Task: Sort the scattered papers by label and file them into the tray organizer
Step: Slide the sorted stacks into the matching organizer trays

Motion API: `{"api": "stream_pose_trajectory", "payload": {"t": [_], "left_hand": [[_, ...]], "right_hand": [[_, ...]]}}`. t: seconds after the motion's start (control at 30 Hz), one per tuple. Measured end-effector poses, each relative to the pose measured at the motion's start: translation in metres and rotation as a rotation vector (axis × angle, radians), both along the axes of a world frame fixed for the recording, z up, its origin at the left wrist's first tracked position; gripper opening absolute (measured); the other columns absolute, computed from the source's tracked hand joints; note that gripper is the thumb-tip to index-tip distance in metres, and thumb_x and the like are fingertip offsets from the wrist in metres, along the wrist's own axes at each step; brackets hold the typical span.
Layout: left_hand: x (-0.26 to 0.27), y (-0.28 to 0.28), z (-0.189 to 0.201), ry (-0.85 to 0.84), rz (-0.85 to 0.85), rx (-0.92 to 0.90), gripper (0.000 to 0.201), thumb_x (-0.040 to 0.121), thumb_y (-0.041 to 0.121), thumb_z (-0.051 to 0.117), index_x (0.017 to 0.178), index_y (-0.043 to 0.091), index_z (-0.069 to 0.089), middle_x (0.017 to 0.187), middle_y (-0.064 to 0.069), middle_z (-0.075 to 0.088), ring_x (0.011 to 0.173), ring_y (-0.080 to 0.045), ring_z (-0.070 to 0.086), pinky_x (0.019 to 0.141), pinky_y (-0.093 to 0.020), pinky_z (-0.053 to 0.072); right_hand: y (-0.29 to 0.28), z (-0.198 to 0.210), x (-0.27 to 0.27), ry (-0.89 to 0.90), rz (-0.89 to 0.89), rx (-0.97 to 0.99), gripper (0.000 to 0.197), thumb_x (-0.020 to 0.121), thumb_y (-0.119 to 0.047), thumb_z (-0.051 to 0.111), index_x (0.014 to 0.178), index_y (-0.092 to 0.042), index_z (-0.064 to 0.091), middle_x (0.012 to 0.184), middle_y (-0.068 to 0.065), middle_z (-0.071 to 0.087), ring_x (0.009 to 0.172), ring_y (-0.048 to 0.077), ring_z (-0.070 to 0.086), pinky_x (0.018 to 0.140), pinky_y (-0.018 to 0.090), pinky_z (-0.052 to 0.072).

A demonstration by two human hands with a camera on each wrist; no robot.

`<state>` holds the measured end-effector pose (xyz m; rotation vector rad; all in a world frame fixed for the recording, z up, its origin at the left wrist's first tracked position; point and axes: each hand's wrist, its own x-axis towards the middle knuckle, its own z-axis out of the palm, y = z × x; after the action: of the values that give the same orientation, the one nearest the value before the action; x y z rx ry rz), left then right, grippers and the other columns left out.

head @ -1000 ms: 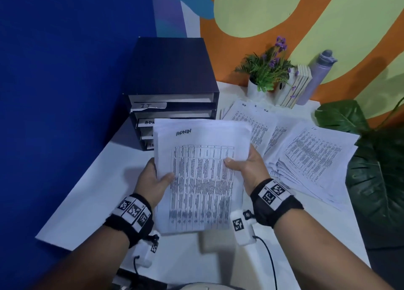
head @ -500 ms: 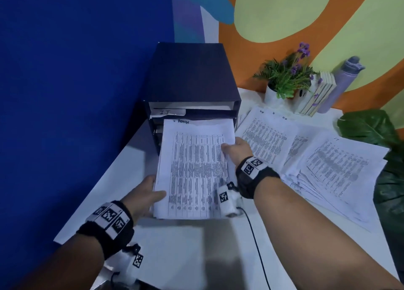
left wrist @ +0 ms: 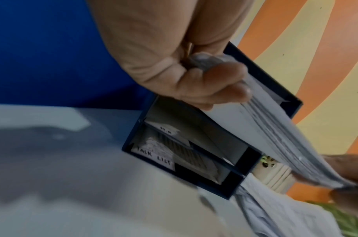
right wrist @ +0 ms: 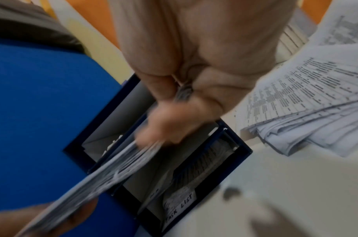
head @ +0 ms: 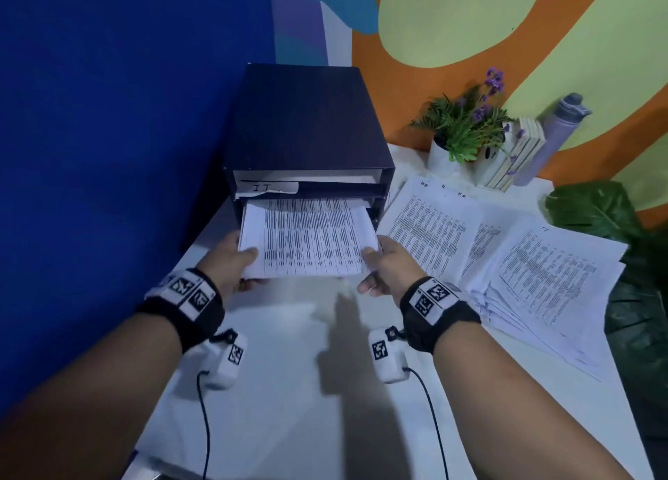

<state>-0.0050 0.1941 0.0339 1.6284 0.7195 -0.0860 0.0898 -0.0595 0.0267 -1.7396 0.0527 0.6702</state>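
We hold the stack [head: 309,237] by its near corners — our left hand [head: 231,260] pinches the left corner, thumb on top and fingers beneath, and our right hand [head: 388,268] pinches the right corner likewise; its far end sits inside the second slot of the organizer [head: 307,118], just under the slot tagged "IT". The other papers [head: 506,262] lie fanned on the table [head: 289,389] to the right of the organizer; lower slots — one tagged "TASK LIST" — already hold sheets.
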Motion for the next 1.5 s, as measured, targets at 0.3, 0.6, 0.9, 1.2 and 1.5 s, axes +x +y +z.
{"api": "stream_pose_trajectory", "payload": {"t": [0.3, 0.6, 0.9, 1.2, 1.5], "left_hand": [[0.059, -0.005, 0.000, -0.123, 0.260, -0.011, 0.031, 0.101, 0.026, 0.046, 0.122, 0.004, 0.053, 0.096, -0.018, 0.068, 0.059, -0.016, 0.068, 0.051, -0.024, 0.057], [0.079, 0.002, -0.001, -0.127, 0.139, 0.044, 0.027, 0.087, -0.003, 0.056, 0.077, 0.023, 0.053, 0.083, 0.003, 0.055, 0.092, -0.020, 0.056, 0.098, -0.044, 0.049], [0.065, -0.056, -0.006, -0.121, 0.048, -0.013, 0.031, 0.089, -0.009, 0.052, 0.116, 0.007, 0.055, 0.086, -0.005, 0.057, 0.068, -0.015, 0.055, 0.047, -0.016, 0.048], [0.090, -0.171, -0.028, 0.029, -0.222, 0.001, 0.042, 0.095, 0.016, 0.057, 0.135, 0.012, 0.050, 0.104, -0.002, 0.059, 0.095, -0.016, 0.054, 0.089, -0.032, 0.048], [0.130, -0.219, -0.077, 0.269, -0.047, -0.082, 0.076, 0.089, 0.041, 0.065, 0.149, 0.011, 0.028, 0.138, -0.017, 0.050, 0.104, -0.029, 0.060, 0.078, -0.032, 0.045]], "right_hand": [[0.053, 0.008, 0.030, -0.080, -0.369, 0.051, 0.044, 0.102, -0.009, 0.038, 0.145, -0.012, 0.036, 0.082, 0.003, 0.059, 0.051, 0.020, 0.063, 0.058, 0.034, 0.060], [0.069, 0.001, 0.040, -0.294, -0.190, -0.174, 0.029, 0.091, 0.002, 0.044, 0.118, -0.006, 0.050, 0.104, 0.006, 0.062, 0.096, 0.023, 0.058, 0.082, 0.023, 0.045], [-0.018, -0.008, 0.018, -0.286, -0.052, -0.244, 0.040, 0.095, -0.003, 0.049, 0.135, -0.008, 0.051, 0.134, 0.006, 0.057, 0.123, 0.019, 0.054, 0.102, 0.026, 0.042], [-0.221, -0.037, 0.030, -0.185, -0.139, -0.693, 0.042, 0.096, -0.021, 0.051, 0.137, -0.013, 0.050, 0.145, 0.009, 0.046, 0.128, 0.026, 0.048, 0.102, 0.031, 0.039], [-0.364, -0.065, 0.045, -0.008, -0.561, -0.884, 0.057, 0.092, -0.015, 0.049, 0.147, -0.013, 0.032, 0.147, 0.019, 0.029, 0.128, 0.039, 0.039, 0.103, 0.042, 0.037]]}}
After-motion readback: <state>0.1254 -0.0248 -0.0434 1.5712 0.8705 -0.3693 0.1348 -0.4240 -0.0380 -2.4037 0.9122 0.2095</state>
